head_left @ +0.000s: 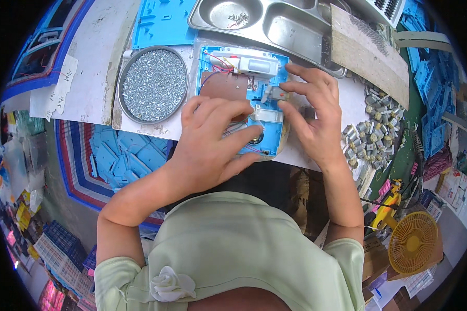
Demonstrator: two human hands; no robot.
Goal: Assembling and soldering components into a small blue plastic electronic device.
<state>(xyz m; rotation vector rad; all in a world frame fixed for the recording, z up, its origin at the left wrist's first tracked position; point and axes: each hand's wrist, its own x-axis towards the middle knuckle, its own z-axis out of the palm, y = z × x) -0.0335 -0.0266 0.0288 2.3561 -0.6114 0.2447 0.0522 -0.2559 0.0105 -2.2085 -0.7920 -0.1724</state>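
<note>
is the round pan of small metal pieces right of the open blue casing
No, the pan sits left of the blue casing.

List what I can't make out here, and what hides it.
All in the head view:
Lower part of the flat brown sheet in the blue plastic housing: covered by the left hand.
Whether the right hand grips the small grey block: fingertip contact too small to tell.
Far end of the flat blue plastic panel: cut off by the picture's top edge.
Part of the compartmented steel tray: behind the pale flat board.
</note>
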